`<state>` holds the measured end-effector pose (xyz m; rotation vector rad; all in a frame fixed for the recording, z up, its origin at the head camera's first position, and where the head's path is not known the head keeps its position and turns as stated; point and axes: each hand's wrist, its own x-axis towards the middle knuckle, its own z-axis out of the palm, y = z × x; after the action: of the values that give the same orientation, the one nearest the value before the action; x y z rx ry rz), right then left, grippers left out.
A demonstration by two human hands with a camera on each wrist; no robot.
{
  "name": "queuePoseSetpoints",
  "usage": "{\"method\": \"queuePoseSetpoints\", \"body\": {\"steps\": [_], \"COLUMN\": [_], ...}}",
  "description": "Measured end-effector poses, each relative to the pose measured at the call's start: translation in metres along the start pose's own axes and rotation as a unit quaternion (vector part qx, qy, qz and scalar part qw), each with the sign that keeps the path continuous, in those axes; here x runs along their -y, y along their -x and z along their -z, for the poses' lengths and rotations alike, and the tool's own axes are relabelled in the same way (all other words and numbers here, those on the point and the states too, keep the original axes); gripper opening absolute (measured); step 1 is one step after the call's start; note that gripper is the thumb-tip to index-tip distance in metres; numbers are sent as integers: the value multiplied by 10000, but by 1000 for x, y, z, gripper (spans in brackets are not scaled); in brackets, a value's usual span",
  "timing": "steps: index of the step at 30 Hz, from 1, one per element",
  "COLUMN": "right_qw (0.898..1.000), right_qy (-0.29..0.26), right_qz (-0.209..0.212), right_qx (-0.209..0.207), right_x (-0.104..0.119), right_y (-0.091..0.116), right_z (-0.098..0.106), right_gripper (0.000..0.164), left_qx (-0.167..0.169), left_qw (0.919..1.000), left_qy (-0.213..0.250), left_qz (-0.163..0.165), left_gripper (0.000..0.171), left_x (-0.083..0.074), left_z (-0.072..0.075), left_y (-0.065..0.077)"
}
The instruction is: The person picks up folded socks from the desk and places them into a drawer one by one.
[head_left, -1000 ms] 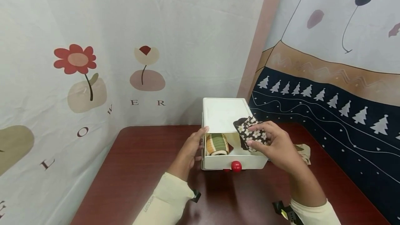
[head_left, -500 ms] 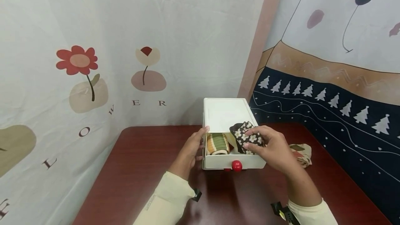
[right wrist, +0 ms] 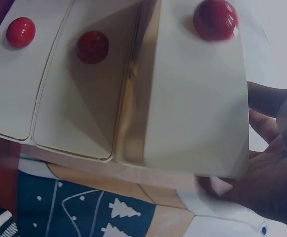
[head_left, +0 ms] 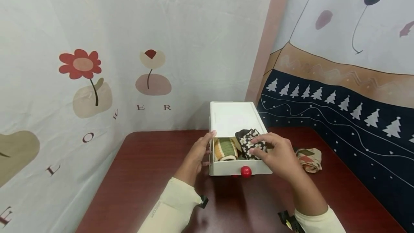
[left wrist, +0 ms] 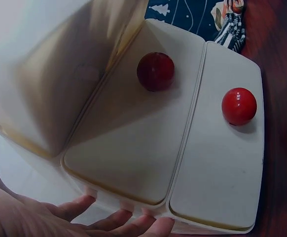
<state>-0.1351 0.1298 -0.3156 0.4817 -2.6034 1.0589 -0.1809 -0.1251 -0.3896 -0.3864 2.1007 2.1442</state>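
Note:
A white drawer cabinet (head_left: 236, 118) stands on the table, its top drawer (head_left: 226, 168) with a red knob pulled out. In the drawer's left part lies a rolled green-and-yellow striped cloth (head_left: 225, 149). My right hand (head_left: 278, 154) pinches a folded black cloth with white flowers (head_left: 249, 141) between thumb and fingers, over the drawer's right part. My left hand (head_left: 197, 152) rests along the cabinet's left side, thumb near its top edge. In the left wrist view its extended fingers (left wrist: 116, 219) touch the side wall. The right wrist view hides the cloth behind the drawer front (right wrist: 197, 108).
Below the pulled-out drawer are two closed drawers with red knobs, the middle (left wrist: 155, 71) and the lowest (left wrist: 239, 106). A rolled beige patterned cloth (head_left: 311, 161) lies on the dark red table (head_left: 145, 175) right of the cabinet. Printed fabric hangs behind.
My right hand has moved left and slightly down with the black floral cloth, lowering it into the drawer's right part. More of the beige cloth now shows. The left hand has stayed put.

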Motion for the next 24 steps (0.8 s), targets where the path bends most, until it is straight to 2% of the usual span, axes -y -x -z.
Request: {"method": "queuePoseSetpoints", "body": {"steps": [4, 7, 16, 24], "right_qw": [9994, 9991, 9985, 9981], "right_qy": [334, 425, 530, 572], "right_qz": [117, 23, -98, 49], "right_qx": [-29, -60, 37, 209], "right_x": [3, 3, 1, -4], "right_y": [4, 4, 4, 1], "right_z": [-2, -3, -4, -7], "right_gripper": [20, 20, 17, 16], "left_qx": [1, -5, -45, -96], "left_qw": [10000, 10000, 10000, 9999], "left_qy": [7, 30, 13, 50], "left_qz": [3, 4, 0, 29], "left_gripper": [82, 81, 84, 86], "left_x": [0, 0, 0, 0], "left_z": [0, 0, -1, -1], "left_y": [0, 0, 1, 1]}}
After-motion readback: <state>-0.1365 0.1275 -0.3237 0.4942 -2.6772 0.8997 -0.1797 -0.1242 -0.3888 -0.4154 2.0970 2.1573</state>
